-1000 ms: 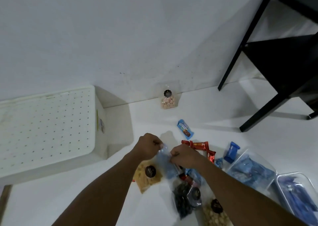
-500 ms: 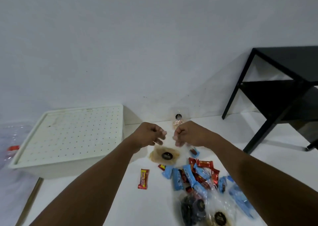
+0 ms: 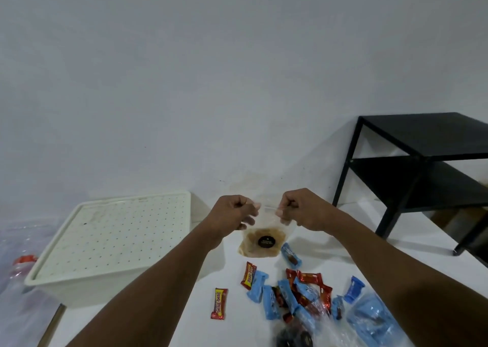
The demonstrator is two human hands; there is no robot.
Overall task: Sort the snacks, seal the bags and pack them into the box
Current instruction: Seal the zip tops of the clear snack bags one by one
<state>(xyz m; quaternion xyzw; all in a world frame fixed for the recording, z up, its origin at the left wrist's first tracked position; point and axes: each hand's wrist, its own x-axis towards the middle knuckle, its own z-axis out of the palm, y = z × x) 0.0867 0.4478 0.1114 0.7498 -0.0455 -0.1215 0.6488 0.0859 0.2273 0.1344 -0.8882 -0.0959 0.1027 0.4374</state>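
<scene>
Pinching the mouth of a clear bag (image 3: 267, 215) from either side, the left hand (image 3: 235, 212) and the right hand (image 3: 299, 210) hold it up above the floor (image 3: 227, 275). Each has its fingers curled tight on the thin strip stretched between them. A brown snack pouch (image 3: 261, 242) with a round black label shows below the strip; whether it sits inside the bag or lies on the floor behind the film cannot be told.

This looks like the sealing step, and it has several ways to fail. The film is thin and slack, so a pull that is uneven between the two hands could leave the closure shut at the ends and gaping in the middle. The strip could also slide out of one pinch, dropping that corner. If the pouch is inside, a half-made seal would let it fall out on the way to the box (image 3: 111, 238).

The box stands well to the left with its perforated lid on (so it must be opened before anything goes in). Carrying the bag across also means passing over the loose wrapped bars (image 3: 290, 293) strewn below the hands, and a trailing corner could drag one away. A red and yellow bar (image 3: 219, 303) lies apart from that heap and could easily be missed in the sorting.
</scene>
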